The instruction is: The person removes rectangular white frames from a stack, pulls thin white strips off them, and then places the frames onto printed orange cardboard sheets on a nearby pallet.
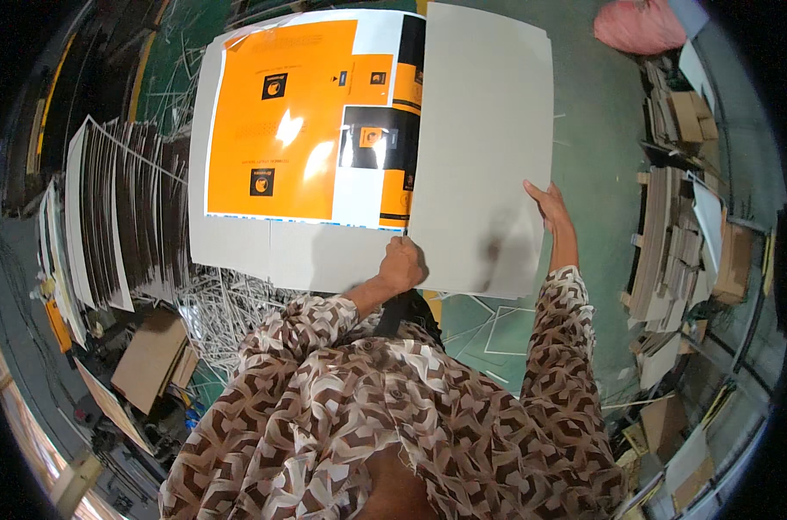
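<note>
A large grey board [484, 130] lies in front of me, its left edge alongside a glossy orange, black and white printed sheet [307, 173]. Under the printed sheet is another grey board surface [237, 243], showing at its left and near sides. My left hand [402, 263] is closed in a fist at the near end of the line where the printed sheet meets the right-hand board; what its fingers hold is hidden. At the right edge of that board, my right hand [547, 208] grips it, thumb on top and fingers mostly out of sight.
Upright dark and white sheets [125, 208] stand in a row at the left, above a heap of thin paper strips [229, 316]. Stacked boards and cartons [666, 234] line the right side. A pink bundle [640, 26] lies at the far right. Loose strips [497, 334] litter the green floor.
</note>
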Tool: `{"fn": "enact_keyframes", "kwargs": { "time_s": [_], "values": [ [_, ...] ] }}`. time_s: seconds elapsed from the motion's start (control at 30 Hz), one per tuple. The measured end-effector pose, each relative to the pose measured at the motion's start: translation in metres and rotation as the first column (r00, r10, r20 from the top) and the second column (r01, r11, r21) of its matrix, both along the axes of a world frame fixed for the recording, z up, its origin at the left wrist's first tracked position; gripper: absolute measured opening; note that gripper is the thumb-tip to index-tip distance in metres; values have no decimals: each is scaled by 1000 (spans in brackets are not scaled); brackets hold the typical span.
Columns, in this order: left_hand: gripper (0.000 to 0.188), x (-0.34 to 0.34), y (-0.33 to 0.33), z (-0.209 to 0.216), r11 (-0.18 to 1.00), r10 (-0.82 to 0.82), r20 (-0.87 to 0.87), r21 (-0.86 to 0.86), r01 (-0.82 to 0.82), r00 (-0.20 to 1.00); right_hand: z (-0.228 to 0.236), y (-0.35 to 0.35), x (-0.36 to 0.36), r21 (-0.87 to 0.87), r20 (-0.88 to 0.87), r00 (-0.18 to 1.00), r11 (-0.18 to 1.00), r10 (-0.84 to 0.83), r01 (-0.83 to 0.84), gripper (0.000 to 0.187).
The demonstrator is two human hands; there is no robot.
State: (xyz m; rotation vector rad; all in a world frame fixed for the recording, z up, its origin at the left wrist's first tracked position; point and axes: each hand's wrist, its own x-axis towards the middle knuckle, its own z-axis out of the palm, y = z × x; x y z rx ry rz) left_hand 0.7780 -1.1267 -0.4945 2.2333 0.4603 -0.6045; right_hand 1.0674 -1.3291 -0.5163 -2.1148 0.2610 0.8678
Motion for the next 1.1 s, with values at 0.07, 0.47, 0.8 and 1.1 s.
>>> {"fn": "enact_keyframes", "kwargs": {
  "time_s": [0.07, 0.47, 0.8, 1.1],
  "values": [
    [29, -11, -2, -25, 998, -3, 18, 57, 2, 1000, 11, 8, -7, 129, -22, 998, 990, 56, -53, 83],
    [27, -121, 62, 41, 970, 183, -89, -147, -195, 979, 53, -20, -72, 313, -189, 980, 950, 57, 5, 71],
    [20, -309, 115, 31, 715, 676, 15, -256, -650, 737, 81, -3, -98, -211, 464, 854, 966, 236, -152, 70],
    [23, -510, 165, -50, 72, 901, -366, -405, -912, 234, 85, 153, -261, -61, 472, 683, 793, 558, -606, 56]
  ]
}}
